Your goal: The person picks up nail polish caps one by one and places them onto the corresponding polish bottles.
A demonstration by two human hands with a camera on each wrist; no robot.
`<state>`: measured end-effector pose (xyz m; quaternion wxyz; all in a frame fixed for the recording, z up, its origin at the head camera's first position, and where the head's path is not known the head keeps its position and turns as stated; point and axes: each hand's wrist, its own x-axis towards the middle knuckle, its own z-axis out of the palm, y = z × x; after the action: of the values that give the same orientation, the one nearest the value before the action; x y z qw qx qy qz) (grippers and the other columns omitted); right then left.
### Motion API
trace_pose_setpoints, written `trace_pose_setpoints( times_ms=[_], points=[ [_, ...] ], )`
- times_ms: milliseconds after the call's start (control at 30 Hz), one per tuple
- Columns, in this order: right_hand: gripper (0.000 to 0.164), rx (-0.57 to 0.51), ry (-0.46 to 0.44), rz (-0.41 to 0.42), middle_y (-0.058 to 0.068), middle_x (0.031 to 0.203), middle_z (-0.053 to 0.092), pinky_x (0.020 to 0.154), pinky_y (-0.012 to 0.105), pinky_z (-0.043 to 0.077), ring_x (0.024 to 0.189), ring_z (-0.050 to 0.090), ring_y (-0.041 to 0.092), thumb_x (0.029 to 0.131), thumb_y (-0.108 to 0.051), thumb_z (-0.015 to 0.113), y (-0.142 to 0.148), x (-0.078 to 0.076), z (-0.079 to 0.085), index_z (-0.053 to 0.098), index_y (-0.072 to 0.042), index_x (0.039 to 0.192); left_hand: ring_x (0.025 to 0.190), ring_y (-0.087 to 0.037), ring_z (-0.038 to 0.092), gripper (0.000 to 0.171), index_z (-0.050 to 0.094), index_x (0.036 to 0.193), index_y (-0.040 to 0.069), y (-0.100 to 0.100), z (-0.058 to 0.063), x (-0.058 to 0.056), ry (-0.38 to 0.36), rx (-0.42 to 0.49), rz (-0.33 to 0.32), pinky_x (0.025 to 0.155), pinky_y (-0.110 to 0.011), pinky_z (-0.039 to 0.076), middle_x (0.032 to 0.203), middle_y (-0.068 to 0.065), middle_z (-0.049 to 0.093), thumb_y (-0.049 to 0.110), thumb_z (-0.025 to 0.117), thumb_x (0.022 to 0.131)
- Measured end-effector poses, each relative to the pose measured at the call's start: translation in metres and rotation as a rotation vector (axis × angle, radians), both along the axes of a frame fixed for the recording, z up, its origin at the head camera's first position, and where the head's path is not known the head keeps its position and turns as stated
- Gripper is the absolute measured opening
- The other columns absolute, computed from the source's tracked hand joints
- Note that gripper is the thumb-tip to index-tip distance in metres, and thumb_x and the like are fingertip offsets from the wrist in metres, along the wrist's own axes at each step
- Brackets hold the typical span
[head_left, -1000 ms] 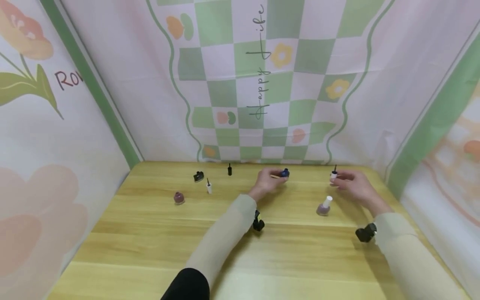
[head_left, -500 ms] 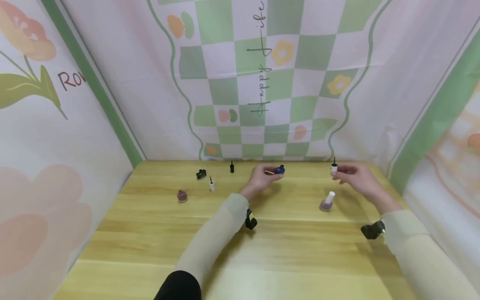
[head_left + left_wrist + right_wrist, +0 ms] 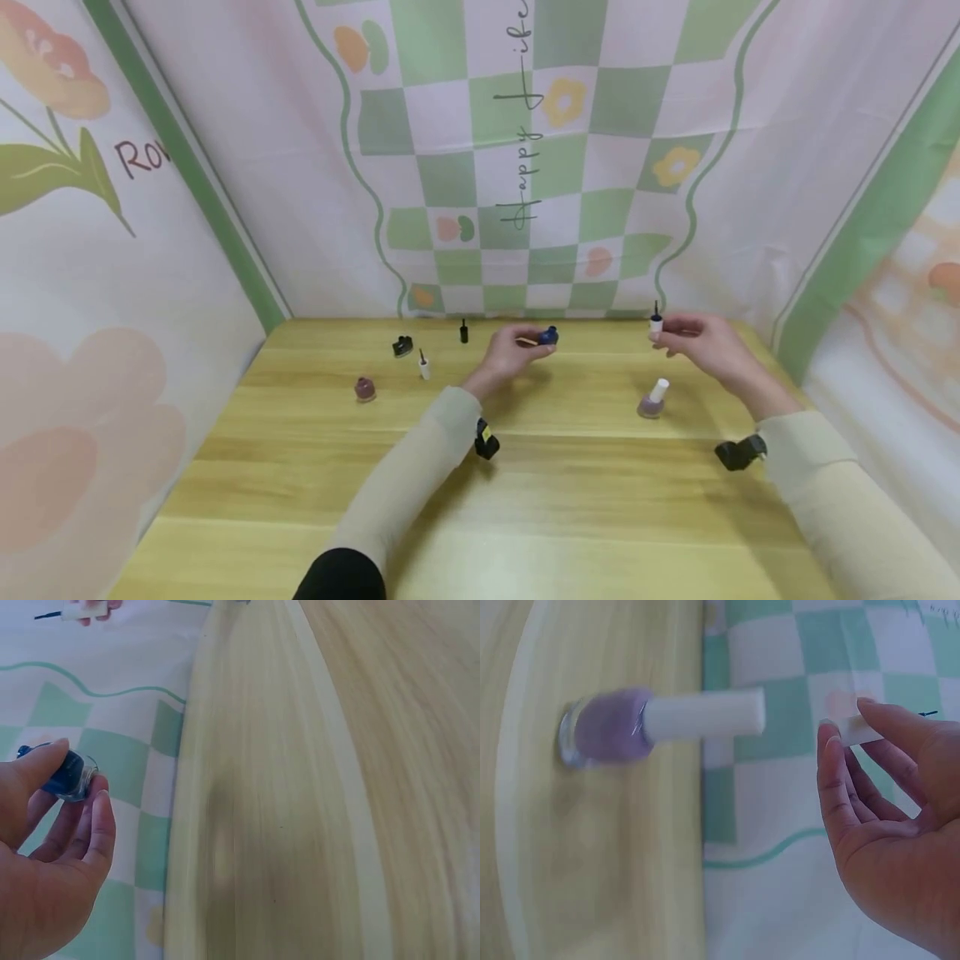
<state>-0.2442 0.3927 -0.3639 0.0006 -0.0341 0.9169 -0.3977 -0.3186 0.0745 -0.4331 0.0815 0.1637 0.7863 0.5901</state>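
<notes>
My left hand (image 3: 508,360) pinches an uncapped blue nail polish bottle (image 3: 549,337) above the back of the table. In the left wrist view the thumb and fingers hold the glass bottle (image 3: 69,777) by its sides, its neck pointing left. Farther right, my right hand (image 3: 705,346) pinches a white nail polish cap (image 3: 656,324), its dark brush pointing up. The right wrist view shows that white cap (image 3: 859,732) between thumb and fingertips. Below the right hand stands a lilac nail polish bottle (image 3: 651,406) with its white cap on, slightly tilted in the head view.
On the left of the wooden table (image 3: 570,517) are an open mauve polish bottle (image 3: 364,389), a black bottle (image 3: 402,346), a white brush cap (image 3: 424,367) and a black brush cap (image 3: 463,333). A patterned curtain (image 3: 495,183) hangs behind the table's back edge.
My left hand has moved a little left with the blue bottle. The right hand has lifted slightly with the white cap, its brush still upward. The head view has shifted slightly.
</notes>
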Motion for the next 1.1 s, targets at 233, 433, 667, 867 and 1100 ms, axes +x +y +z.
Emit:
trace_pose_setpoints(
  times_ms=[233,433,667,867,1100],
  points=[
    [0.055,-0.026,-0.011,0.043,0.020,0.117,0.072,0.084,0.027,0.054,0.091,0.068,0.013,0.099,-0.040,0.068,-0.033,0.004,0.014,0.060,0.002,0.134,0.093,-0.019,0.070,0.032,0.073,0.119,0.008,-0.014,-0.001,0.003,-0.024,0.066,-0.033,0.087,-0.040,0.061,0.113,-0.005,0.070,0.017,0.081,0.089],
    [0.050,-0.056,-0.017,0.078,0.022,0.116,0.071,0.081,0.027,0.056,0.089,0.068,0.016,0.100,-0.035,0.068,-0.052,0.004,0.013,0.061,0.003,0.131,0.094,-0.021,0.072,0.034,0.069,0.122,0.004,-0.026,-0.001,0.007,-0.062,0.118,-0.082,0.091,-0.043,0.060,0.114,-0.008,0.068,0.013,0.079,0.091],
    [0.046,-0.105,-0.037,0.113,0.022,0.115,0.070,0.080,0.028,0.058,0.089,0.068,0.015,0.100,-0.030,0.069,-0.071,0.002,0.008,0.061,0.005,0.129,0.098,-0.019,0.071,0.029,0.070,0.119,0.006,-0.037,-0.005,0.010,-0.033,0.070,-0.107,0.088,-0.030,0.059,0.114,-0.006,0.068,0.014,0.078,0.092],
    [0.044,-0.119,-0.040,0.121,0.018,0.111,0.071,0.079,0.029,0.058,0.090,0.068,0.019,0.100,-0.028,0.070,-0.086,0.001,0.001,0.063,0.004,0.128,0.100,-0.018,0.070,0.023,0.072,0.115,0.010,-0.046,-0.006,0.014,-0.014,0.053,-0.133,0.091,-0.031,0.058,0.113,-0.004,0.069,0.016,0.077,0.093],
    [0.040,-0.141,-0.025,0.132,0.018,0.111,0.071,0.079,0.029,0.059,0.090,0.068,0.019,0.099,-0.025,0.070,-0.101,0.001,-0.008,0.064,0.003,0.127,0.099,-0.017,0.070,0.024,0.072,0.115,0.009,-0.054,-0.007,0.018,-0.019,0.047,-0.146,0.092,-0.031,0.057,0.111,-0.004,0.070,0.016,0.078,0.092]
  ],
)
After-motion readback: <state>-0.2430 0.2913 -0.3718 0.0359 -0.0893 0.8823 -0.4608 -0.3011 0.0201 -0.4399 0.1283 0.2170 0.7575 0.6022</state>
